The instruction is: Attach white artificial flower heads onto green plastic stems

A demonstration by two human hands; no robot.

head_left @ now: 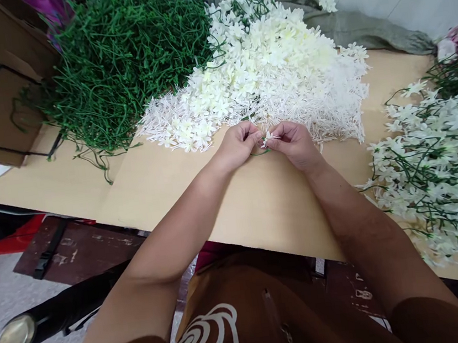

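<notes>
1 left hand [245, 139]: pinching thin green stem [261, 153]
1 right hand [293, 140]: pinching small white flower [267, 139]
Beyond both: heap of white star-shaped flowers [260, 65]
Below: tan surface [264, 206]

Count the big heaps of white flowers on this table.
2: the middle heap, toward the back, and the right heap, which runs out of the picture; more may be hidden beyond that edge.

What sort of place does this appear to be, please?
It is probably a small artificial-flower workshop: a pile of green stems and a heap of loose white blossoms lie on the tan-covered table, with stemmed white flowers piled toward the right.
</notes>
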